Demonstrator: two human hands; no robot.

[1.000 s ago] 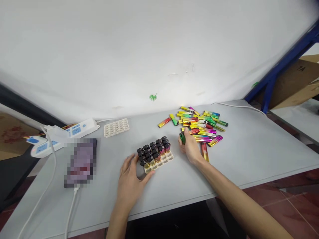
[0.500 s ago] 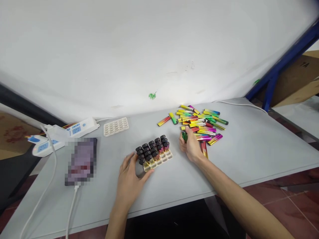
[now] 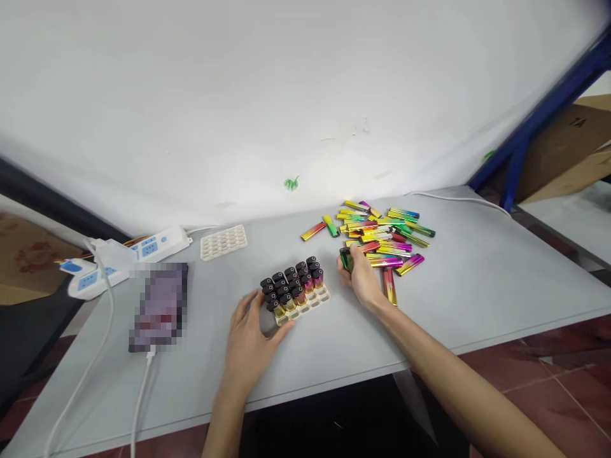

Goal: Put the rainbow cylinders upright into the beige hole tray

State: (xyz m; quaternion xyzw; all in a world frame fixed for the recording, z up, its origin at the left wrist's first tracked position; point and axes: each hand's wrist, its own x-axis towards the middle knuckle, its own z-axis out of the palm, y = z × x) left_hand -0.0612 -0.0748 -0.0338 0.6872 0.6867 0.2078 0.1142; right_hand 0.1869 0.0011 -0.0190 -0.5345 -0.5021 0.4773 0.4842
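A cream tray [image 3: 316, 301] with rows of oval slots stands mid-table. Shiny flat tubes with black tops [image 3: 285, 286] stand upright in most of it, while slots along its front edge are bare. My left hand [image 3: 251, 334] grips the tray's left end, thumb at the front edge and fingers at the back left. To the right, my right hand [image 3: 359, 275] is closed around a green tube with a black end [image 3: 345, 257], mostly hidden by the fingers. Just beyond that hand lies a loose pile of metallic tubes [image 3: 382, 233] in yellow, red, green and purple.
A second cream tray [image 3: 224, 242] with bare slots lies at the back left. White power strips [image 3: 155, 246] and a blurred-out phone-like device [image 3: 160, 307] on a white cable [image 3: 139, 401] are on the left. The wall [image 3: 286, 95] bounds the table behind.
My right hand has drawn slightly left, away from the pile, and the green tube shows more in its fingers. My left hand stays at the tray.
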